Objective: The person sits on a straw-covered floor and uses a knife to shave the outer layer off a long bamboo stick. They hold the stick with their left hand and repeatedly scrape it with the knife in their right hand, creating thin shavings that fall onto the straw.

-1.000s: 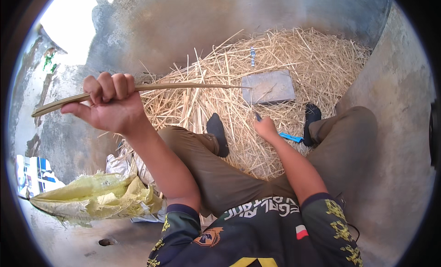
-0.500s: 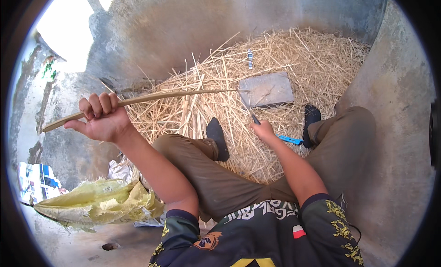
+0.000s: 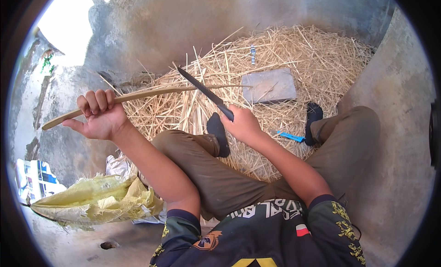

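Observation:
My left hand [image 3: 102, 116] is closed around the thick end of a long, tapering wooden strip [image 3: 156, 92], raised at the left. The strip's thin tip reaches right, over a grey block [image 3: 281, 85] lying on straw. In my right hand [image 3: 242, 124] is the dark handle of a knife [image 3: 202, 88]. Its blade points up and to the left and crosses the middle of the strip; whether it touches the wood I cannot tell.
Straw and shavings [image 3: 317, 51] cover the floor before me. A blue plastic-looking tool [image 3: 291, 136] lies near my right foot. At the left is a torn yellow sack [image 3: 101, 200]. Concrete walls [image 3: 206, 28] curve around, and a small hole [image 3: 109, 245] is in the floor.
My right hand has moved up and left with the knife, whose blade has swung from the strip's tip near the block to the strip's middle. My left hand has stayed almost still.

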Motion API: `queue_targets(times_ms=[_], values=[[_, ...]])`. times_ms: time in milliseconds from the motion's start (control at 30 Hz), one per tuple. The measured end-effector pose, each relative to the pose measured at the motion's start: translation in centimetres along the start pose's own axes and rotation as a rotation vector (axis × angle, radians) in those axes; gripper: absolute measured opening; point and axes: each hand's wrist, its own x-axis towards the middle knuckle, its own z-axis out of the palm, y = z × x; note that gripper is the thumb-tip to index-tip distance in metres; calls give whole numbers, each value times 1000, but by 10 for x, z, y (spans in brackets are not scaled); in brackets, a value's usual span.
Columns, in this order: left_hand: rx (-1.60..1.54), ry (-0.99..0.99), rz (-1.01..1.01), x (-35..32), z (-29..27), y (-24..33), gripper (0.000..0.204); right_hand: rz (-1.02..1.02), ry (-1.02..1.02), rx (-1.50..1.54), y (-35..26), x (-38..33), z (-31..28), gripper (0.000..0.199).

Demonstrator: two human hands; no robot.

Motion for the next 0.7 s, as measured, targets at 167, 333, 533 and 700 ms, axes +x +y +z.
queue_targets(times_ms=[167,333,533,700], values=[[62,44,29,-1,5,-1,66,-148,63,31,-27,-9,1,30],[28,0,7,-1,3,0,66,-330,39,-10,-54,-22,-8,30],[16,-11,-2,-2,0,0,66,-608,199,-106,-56,-24,-7,29],[33,-7,1,1,0,-1,67,-326,225,-314,74,27,20,32]])
